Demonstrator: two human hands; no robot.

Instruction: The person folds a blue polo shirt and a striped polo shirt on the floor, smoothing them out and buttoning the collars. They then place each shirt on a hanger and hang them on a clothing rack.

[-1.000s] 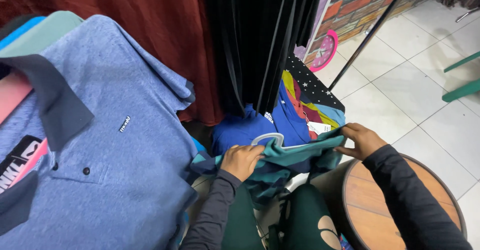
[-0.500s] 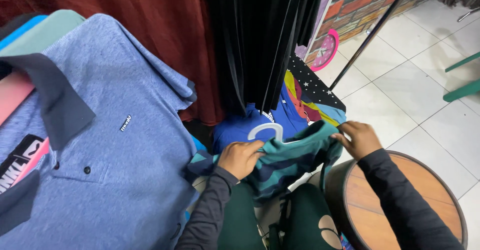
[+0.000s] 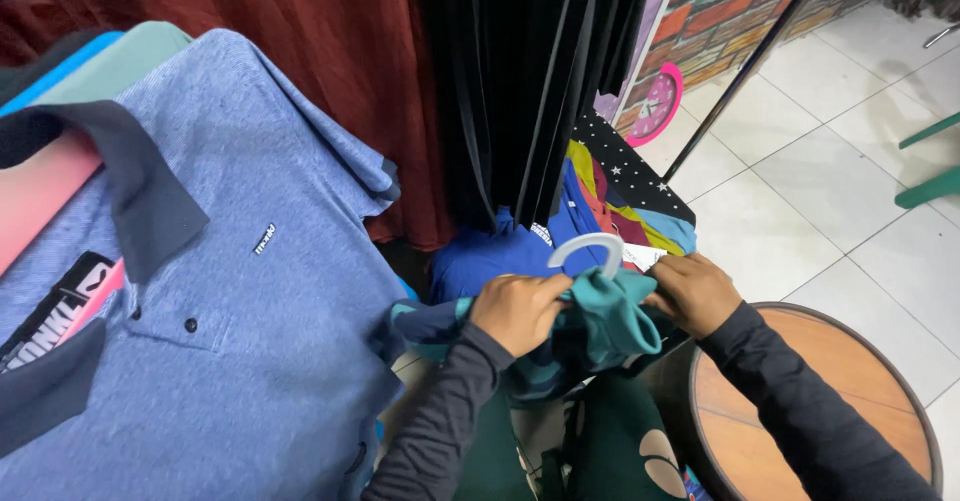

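My left hand (image 3: 518, 311) and my right hand (image 3: 692, 292) both grip a teal and dark striped shirt (image 3: 590, 333) bunched between them. A pale grey hanger hook (image 3: 587, 249) sticks up out of the shirt's collar between my hands. Right behind the hook lies a blue garment (image 3: 490, 259), and further back a folded piece with coloured patches and white stars (image 3: 622, 193). Both my arms wear dark long sleeves.
A large blue polo shirt with a dark collar (image 3: 240, 291) hangs at the left. Dark red cloth (image 3: 300, 31) and black garments (image 3: 520, 71) hang behind. A round wooden stool (image 3: 800, 401) stands at lower right on a white tiled floor. A pink clock (image 3: 658, 101) leans against the brick-patterned wall.
My hands have come closer together, bunching the striped shirt. The hanger hook now stands clear above the collar.
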